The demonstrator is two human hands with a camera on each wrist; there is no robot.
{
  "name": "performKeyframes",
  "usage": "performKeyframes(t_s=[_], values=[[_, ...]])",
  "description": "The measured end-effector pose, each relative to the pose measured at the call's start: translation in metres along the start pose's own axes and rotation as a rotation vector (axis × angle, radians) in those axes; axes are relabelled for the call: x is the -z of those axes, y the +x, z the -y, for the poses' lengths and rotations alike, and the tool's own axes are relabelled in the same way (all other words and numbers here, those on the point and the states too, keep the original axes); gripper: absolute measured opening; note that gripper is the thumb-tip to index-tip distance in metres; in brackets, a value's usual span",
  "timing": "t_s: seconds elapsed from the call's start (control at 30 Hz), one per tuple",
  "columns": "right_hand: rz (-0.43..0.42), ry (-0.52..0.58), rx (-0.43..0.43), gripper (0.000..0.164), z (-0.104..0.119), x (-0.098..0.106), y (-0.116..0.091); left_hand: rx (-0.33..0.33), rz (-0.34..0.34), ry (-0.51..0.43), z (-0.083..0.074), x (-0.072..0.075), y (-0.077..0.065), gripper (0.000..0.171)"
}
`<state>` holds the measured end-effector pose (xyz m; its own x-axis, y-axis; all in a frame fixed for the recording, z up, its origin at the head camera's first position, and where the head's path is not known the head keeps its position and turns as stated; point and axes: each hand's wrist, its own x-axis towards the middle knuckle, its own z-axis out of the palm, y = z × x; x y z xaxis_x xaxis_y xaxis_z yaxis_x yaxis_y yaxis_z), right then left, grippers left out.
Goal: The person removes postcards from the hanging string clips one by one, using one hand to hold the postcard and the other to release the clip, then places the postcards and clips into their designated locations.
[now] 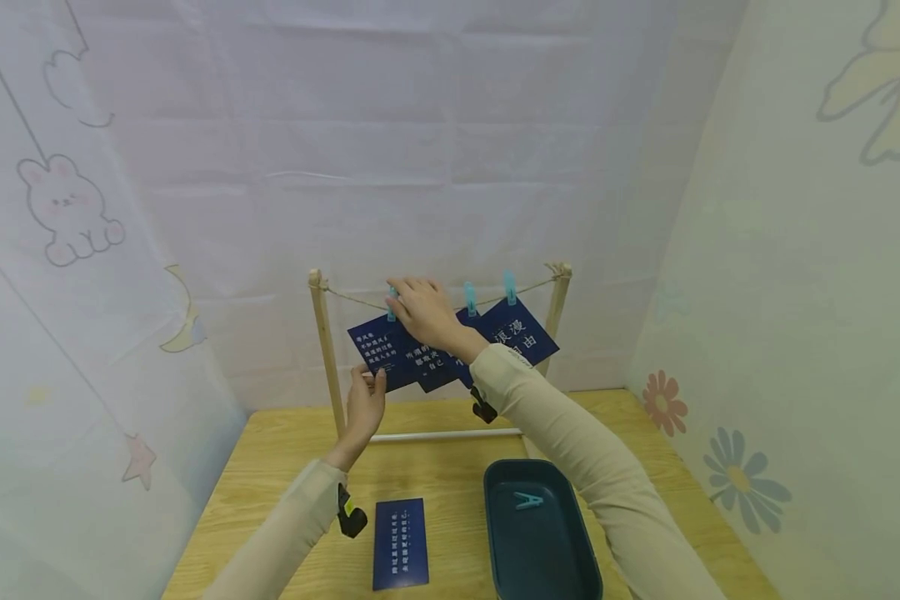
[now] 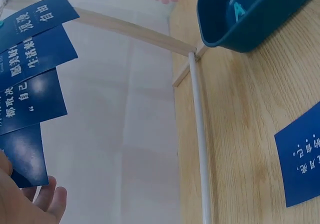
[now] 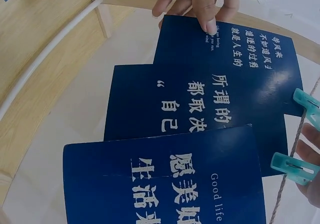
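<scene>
Several dark blue cards with white lettering hang overlapping from a string (image 1: 360, 300). At its lower left corner, my left hand (image 1: 366, 404) pinches the leftmost card (image 1: 371, 337), with the thumb on its printed face. My right hand (image 1: 427, 312) is up at the string, thumb and fingertips around the light blue clothespin (image 3: 307, 106) on that card's top edge. Beside it, a second clothespin (image 3: 295, 168) grips the neighbouring card (image 3: 145, 101); my right hand hides it in the head view. Two more clothespins, one being this clothespin (image 1: 511, 288), stand further right over the rightmost card (image 1: 528, 329).
The string runs between two wooden posts (image 1: 326, 358), with a white rod (image 1: 450, 435) low between them. Another blue card (image 1: 401, 543) lies on the wooden table (image 1: 270, 467). To its right stands a dark teal tray (image 1: 543, 542) holding one loose clothespin (image 1: 528, 500).
</scene>
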<state>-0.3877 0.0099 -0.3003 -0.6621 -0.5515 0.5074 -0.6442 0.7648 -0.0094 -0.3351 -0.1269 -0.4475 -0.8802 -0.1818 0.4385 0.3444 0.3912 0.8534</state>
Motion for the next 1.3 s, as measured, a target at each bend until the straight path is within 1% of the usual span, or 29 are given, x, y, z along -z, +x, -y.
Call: performKeyframes(t_s=[0.13, 0.23, 0.4, 0.5, 0.57, 0.7, 0.9, 0.97, 1.07, 1.17, 1.3], values=[[0.009, 0.048, -0.02, 0.043, 0.0005, 0.0009, 0.0006, -0.018, -0.025, -0.023, 0.0009, 0.0006, -0.0005, 0.023], [0.019, 0.108, -0.04, 0.042, 0.0018, 0.0023, 0.0009, -0.03, -0.03, -0.031, 0.0025, 0.001, -0.0008, 0.021], [0.037, 0.217, -0.081, 0.041, 0.0027, 0.0021, 0.0015, -0.015, -0.023, -0.068, 0.004, 0.0013, -0.0011, 0.019], [0.04, 0.253, -0.094, 0.039, 0.0021, 0.0011, 0.0021, -0.012, -0.023, -0.082, 0.0042, 0.0016, -0.0011, 0.019], [0.038, 0.273, -0.095, 0.038, 0.0021, 0.0011, 0.0023, -0.017, -0.029, -0.075, 0.0039, 0.0019, -0.0011, 0.019], [0.036, 0.292, -0.098, 0.039, 0.0026, 0.0025, 0.0017, -0.017, -0.037, -0.042, 0.0021, 0.0026, -0.0016, 0.017], [0.029, 0.277, -0.101, 0.035, 0.0038, 0.003, 0.001, 0.016, -0.006, -0.077, 0.0012, 0.0033, -0.0029, 0.016], [0.013, 0.273, -0.094, 0.033, 0.0045, 0.0026, 0.0013, 0.029, 0.002, -0.081, 0.0016, 0.004, -0.0033, 0.017], [-0.015, 0.278, -0.085, 0.03, 0.0058, 0.0027, 0.0016, 0.047, 0.007, -0.057, 0.0019, 0.0049, -0.0038, 0.017], [-0.041, 0.295, -0.091, 0.027, 0.0063, 0.0021, 0.0017, 0.045, 0.011, -0.055, 0.002, 0.0053, -0.0035, 0.017], [-0.077, 0.318, -0.114, 0.021, 0.0065, 0.0, 0.002, 0.037, -0.003, -0.035, 0.0021, 0.0055, -0.0028, 0.017]])
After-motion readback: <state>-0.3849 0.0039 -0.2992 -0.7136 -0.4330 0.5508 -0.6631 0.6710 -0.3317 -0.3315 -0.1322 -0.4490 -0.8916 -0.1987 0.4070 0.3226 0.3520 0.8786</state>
